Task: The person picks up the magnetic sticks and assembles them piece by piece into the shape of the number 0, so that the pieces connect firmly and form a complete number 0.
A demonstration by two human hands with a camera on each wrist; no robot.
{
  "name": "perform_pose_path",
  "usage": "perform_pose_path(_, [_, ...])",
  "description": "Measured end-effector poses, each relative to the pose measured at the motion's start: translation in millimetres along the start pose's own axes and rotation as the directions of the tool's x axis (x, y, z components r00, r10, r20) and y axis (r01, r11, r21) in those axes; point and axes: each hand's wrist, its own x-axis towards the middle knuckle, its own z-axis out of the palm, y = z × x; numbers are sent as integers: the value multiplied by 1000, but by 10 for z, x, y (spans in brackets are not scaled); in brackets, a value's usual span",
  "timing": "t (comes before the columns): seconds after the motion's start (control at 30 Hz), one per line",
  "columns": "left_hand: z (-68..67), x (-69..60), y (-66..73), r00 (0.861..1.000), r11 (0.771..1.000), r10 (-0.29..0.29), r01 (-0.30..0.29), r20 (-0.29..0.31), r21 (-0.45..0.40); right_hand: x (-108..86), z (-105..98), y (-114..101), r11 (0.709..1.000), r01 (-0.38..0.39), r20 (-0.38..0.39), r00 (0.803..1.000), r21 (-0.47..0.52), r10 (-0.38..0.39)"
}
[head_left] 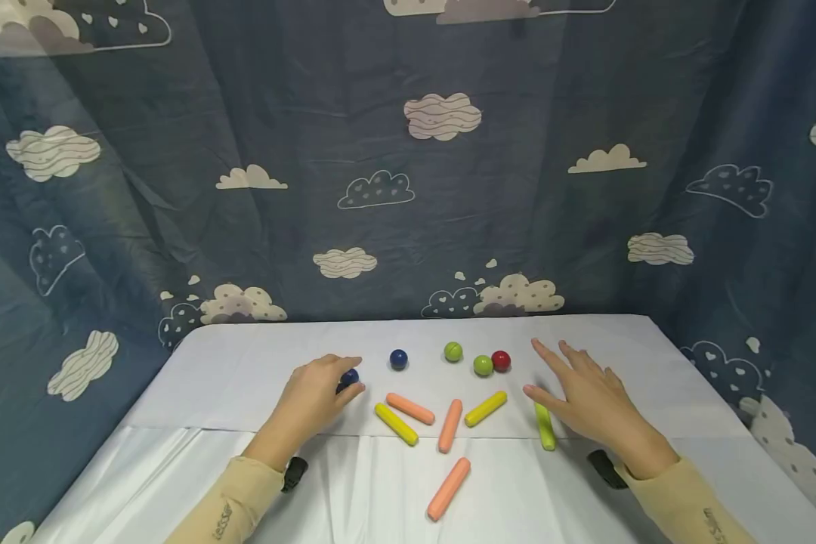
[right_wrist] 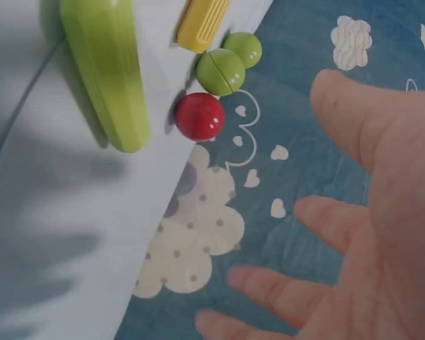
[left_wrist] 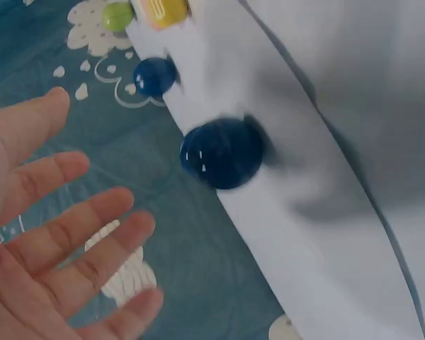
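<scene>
My left hand point(head_left: 314, 394) hovers at the left of the white table, fingers spread beside a dark blue ball point(left_wrist: 223, 154). A second blue ball point(head_left: 398, 360) lies to its right. On the other side, my right hand point(head_left: 590, 399) is held with fingers apart above a light green stick point(right_wrist: 108, 78), which it partly hides in the head view. Neither hand holds anything. Between the hands lie two green balls point(head_left: 483, 366), a red ball point(head_left: 501, 361), yellow sticks point(head_left: 486, 409) and several orange sticks point(head_left: 449, 489).
The white cloth-covered table point(head_left: 258, 355) has a seam running across it. Its far edge meets a dark blue curtain point(head_left: 299, 227) printed with clouds. An orange stick lies nearest the front, midway between the forearms.
</scene>
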Motion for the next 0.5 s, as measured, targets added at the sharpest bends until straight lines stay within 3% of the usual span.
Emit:
perform_pose_path(0.1, [60,67,35,999,996,25,-22,35,-88,81,-10,-21,999,36,-5,999,21,-36])
perform_pose_path(0.23, [130,169,57,993,983,79,-63,85,-175,210,-8,-77,992,49,30,998,120,-53])
perform_pose_path(0.5, [269,336,55,967,968,118,-62,225,-243,459,53,-221,967,80,64,993,243,-99])
